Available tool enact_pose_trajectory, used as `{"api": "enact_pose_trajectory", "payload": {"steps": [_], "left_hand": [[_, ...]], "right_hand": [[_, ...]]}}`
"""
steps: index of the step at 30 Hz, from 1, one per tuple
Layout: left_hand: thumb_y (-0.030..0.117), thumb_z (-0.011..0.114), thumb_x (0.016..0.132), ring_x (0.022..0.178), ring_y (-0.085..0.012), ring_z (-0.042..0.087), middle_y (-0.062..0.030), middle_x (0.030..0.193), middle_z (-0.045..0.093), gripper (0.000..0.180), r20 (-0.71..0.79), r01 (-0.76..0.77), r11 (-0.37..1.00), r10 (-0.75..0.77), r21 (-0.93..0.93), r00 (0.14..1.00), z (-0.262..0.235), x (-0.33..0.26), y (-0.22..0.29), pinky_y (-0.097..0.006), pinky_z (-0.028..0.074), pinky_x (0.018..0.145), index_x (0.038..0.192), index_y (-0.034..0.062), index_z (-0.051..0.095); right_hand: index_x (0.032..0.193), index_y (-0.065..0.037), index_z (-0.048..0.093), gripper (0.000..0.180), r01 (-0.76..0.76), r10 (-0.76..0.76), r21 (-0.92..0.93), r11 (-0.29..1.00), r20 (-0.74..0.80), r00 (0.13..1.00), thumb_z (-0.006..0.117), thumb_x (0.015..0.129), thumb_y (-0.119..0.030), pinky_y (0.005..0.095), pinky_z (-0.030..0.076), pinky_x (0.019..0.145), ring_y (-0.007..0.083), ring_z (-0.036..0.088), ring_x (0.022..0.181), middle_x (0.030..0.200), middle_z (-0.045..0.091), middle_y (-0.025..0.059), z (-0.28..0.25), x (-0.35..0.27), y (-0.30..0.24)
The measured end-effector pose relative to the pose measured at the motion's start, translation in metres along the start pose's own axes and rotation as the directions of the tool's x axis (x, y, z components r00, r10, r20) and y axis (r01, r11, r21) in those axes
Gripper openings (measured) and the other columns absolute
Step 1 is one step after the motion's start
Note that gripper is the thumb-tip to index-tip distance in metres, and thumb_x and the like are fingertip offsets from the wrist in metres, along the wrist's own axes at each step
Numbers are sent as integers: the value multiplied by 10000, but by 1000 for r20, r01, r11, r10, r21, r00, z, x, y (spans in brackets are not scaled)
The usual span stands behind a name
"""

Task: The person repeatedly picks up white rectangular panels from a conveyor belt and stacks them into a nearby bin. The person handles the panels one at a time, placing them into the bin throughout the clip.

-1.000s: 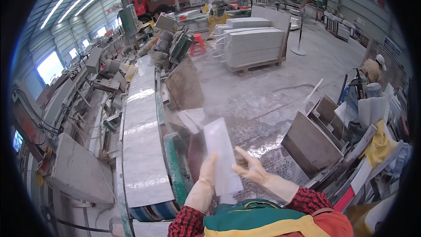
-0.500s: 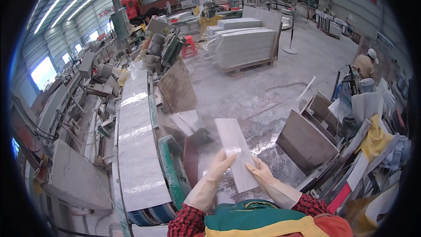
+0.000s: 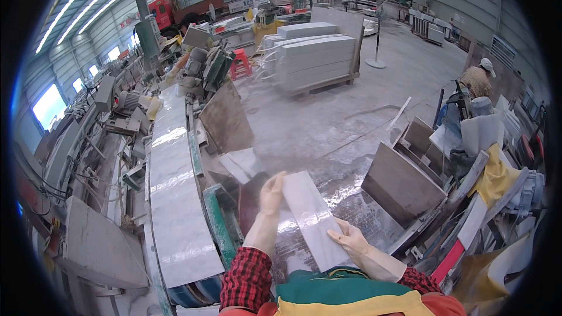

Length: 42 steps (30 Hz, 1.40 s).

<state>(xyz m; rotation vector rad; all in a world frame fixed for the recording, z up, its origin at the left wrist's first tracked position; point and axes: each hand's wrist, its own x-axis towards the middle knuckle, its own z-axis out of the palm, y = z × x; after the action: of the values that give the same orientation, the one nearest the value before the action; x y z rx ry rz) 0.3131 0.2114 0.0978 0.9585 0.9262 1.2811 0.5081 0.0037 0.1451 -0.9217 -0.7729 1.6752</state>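
A pale, glossy rectangular stone slab (image 3: 313,219) is held tilted before me, its long side running away from my body. My left hand (image 3: 270,194), in a cream rubber glove, is closed at the slab's far left corner, with some fingers hidden. My right hand (image 3: 351,240), gloved alike, grips the near part of the right edge, thumb on top of the face. To my left runs a long conveyor (image 3: 181,216) carrying wet, pale stone with a shiny surface.
A green metal frame (image 3: 221,216) edges the conveyor. Brown boards (image 3: 403,184) lean at my right, near a yellow cloth (image 3: 494,178). Stacked white slabs (image 3: 316,58) sit on a pallet ahead. A person in a cap (image 3: 477,82) bends at far right.
My left hand has moved from the slab's left middle to its far left corner. The slab has come slightly nearer to me; my right hand keeps its edge grip. The view has shifted slightly.
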Motion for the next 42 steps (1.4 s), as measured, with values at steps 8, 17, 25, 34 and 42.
{"api": "enact_pose_trajectory", "payload": {"steps": [8,17,25,34,42], "left_hand": [[174,560,981,1076,-136,594,-52,1267,588,517,224,-55,997,43,50,974,2,-59,-22,-272,503,860,1458,71,387],[111,680,879,1242,-196,503,-123,1399,510,691,582,174,967,-250,185,774,-10,-180,42,-356,422,1039,1475,16,344],[514,450,1000,1311,-289,473,-156,1469,456,655,-163,265,873,-356,-410,920,-89,-176,47,-408,367,1111,1464,55,389],[622,340,985,1461,-299,278,-62,1567,362,695,-490,-72,692,-430,-718,759,-147,-235,43,-522,133,1191,1509,166,368],[478,426,990,1342,-341,430,-122,1491,447,615,-870,-309,844,-310,-437,384,-255,-313,13,-537,343,1097,1472,95,415]], "right_hand": [[1387,29,477,506,4,-5,-22,1000,-16,1000,647,945,-148,288,481,946,148,600,1086,1230,631,96,-10,9,3],[1375,19,496,493,129,-126,-115,985,31,992,645,934,-143,279,488,907,146,606,1054,1197,642,75,7,76,9],[1439,-5,435,621,221,-83,-474,852,294,952,675,910,-223,360,469,1019,255,589,1175,1334,574,180,61,107,44],[1483,-143,420,574,277,501,-751,599,621,603,604,956,-276,361,403,1088,241,518,1291,1415,538,155,134,94,35],[1393,-95,536,476,111,360,-617,779,585,726,629,941,-210,347,508,974,218,599,1151,1296,602,107,59,110,72]]}}
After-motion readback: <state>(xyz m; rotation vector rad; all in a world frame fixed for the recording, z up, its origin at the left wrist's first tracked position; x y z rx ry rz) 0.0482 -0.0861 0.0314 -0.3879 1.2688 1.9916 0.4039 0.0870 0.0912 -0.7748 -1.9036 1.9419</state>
